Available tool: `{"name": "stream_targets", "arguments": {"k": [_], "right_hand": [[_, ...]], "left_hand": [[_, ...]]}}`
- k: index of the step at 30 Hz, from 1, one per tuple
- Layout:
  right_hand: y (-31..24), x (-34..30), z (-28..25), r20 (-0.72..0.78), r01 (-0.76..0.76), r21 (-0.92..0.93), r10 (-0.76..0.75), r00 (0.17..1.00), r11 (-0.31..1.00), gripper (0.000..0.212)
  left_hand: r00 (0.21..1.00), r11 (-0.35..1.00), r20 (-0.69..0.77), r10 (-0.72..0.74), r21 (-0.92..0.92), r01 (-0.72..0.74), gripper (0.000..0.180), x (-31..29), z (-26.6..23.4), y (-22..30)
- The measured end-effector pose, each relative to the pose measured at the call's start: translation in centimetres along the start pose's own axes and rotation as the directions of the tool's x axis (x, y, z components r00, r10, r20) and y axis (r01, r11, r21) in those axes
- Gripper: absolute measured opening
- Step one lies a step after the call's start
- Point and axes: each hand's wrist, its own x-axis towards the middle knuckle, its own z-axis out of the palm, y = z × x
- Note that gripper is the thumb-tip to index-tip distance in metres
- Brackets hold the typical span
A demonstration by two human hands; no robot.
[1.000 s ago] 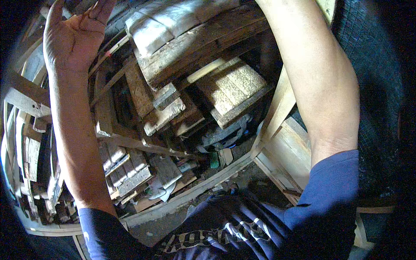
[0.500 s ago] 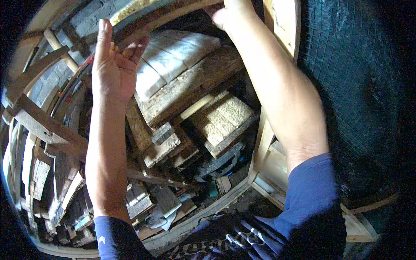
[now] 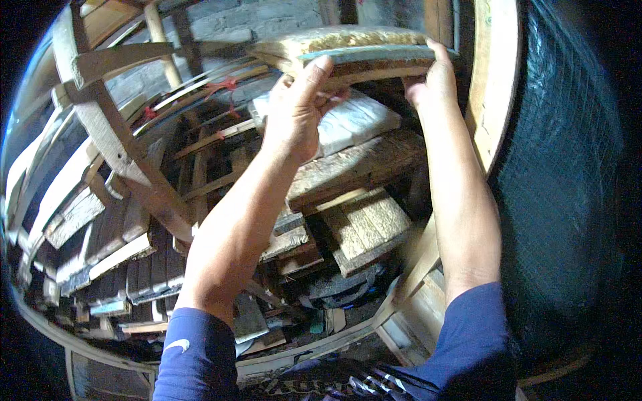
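Note:
A thick wooden board [image 3: 381,70] with a bluish, worn front edge and a pale yellow, rough top lies across the upper middle. My left hand [image 3: 297,117] is at its left front part, thumb against the edge and fingers curled underneath. My right hand [image 3: 435,80] grips its right end, thumb over the top and fingers below. Under the board is a white-topped slab [image 3: 361,123] on a thick brown wooden block [image 3: 364,167]. A slatted, speckled wooden piece [image 3: 368,224] sits lower down.
A slanting wooden post [image 3: 120,150] and stacked timber [image 3: 127,267] fill the left. Red ties [image 3: 224,85] show on thin strips behind. At right, a pale wooden upright [image 3: 491,80] borders dark green netting [image 3: 562,200]. A grey block wall [image 3: 234,27] stands behind.
The view has shifted, so the board now shows lower and more fully. My left hand has moved right along its edge, closer to my right hand, which stays on the board.

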Motion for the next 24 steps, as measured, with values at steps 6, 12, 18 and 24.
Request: {"name": "stream_targets", "arguments": {"k": [6, 12, 18, 24], "right_hand": [[1.3, -1.3, 1.8, -0.199, 0.047, -0.055, -0.057, 0.978, 0.997, 0.051], [1.1, 0.1, 1.0, -0.133, 0.012, -0.064, -0.020, 0.991, 0.998, 0.045], [1.0, 1.6, 0.3, -0.130, -0.004, -0.006, 0.003, 0.991, 1.000, 0.044], [1.1, 2.0, 0.2, -0.145, -0.056, -0.008, 0.055, 0.988, 0.998, 0.045]], "left_hand": [[1.000, 0.998, 0.013, -0.025, -0.051, 0.026, 0.039, 0.8, -2.6, 0.0], [0.996, 0.996, -0.008, -0.091, -0.011, 0.091, 0.037, 0.6, -1.8, 0.4], [0.994, 0.994, 0.026, -0.103, -0.030, 0.104, 0.039, 1.9, -1.6, -1.0], [0.994, 0.994, 0.036, -0.104, 0.024, 0.103, 0.043, 2.1, -2.1, -0.7]]}}
